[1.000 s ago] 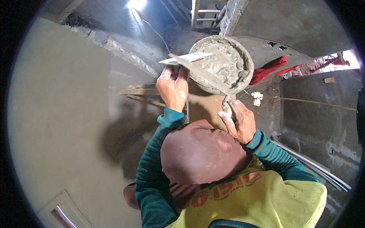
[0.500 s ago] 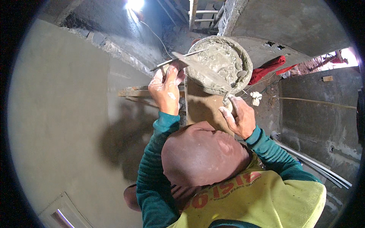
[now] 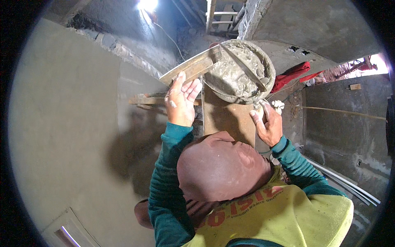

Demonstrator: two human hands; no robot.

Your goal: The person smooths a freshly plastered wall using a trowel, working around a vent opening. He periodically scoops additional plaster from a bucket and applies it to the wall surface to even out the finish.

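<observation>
My left hand (image 3: 181, 99), whitened with mortar, holds a flat rectangular plastering float (image 3: 191, 67) by its lower left edge. The float is tilted, its brownish face showing and its far right end reaching over the rim of a round bucket (image 3: 271, 76). Grey wet mortar (image 3: 236, 76) fills the bucket, its surface rough. Wrapped round the handle of a trowel (image 3: 243, 68) is my right hand (image 3: 269, 123), just below the bucket's near right rim. The trowel's blade stands nearly edge-on above the mortar, pointing up and left. Most of its handle is hidden by my fingers.
Under the bucket a brown board (image 3: 228, 119) extends toward me. A smooth grey wall (image 3: 74, 115) runs along the left, with wooden planks (image 3: 156, 100) beside it. Red cloth (image 3: 291, 76) hangs right of the bucket; white pipes (image 3: 341, 181) lie lower right. A lamp (image 3: 147, 5) shines at the top.
The float has turned from nearly edge-on to showing its brownish face, and my left fingers have loosened and spread. My right hand has moved right, and the trowel blade has swung edge-on, away from the float.
</observation>
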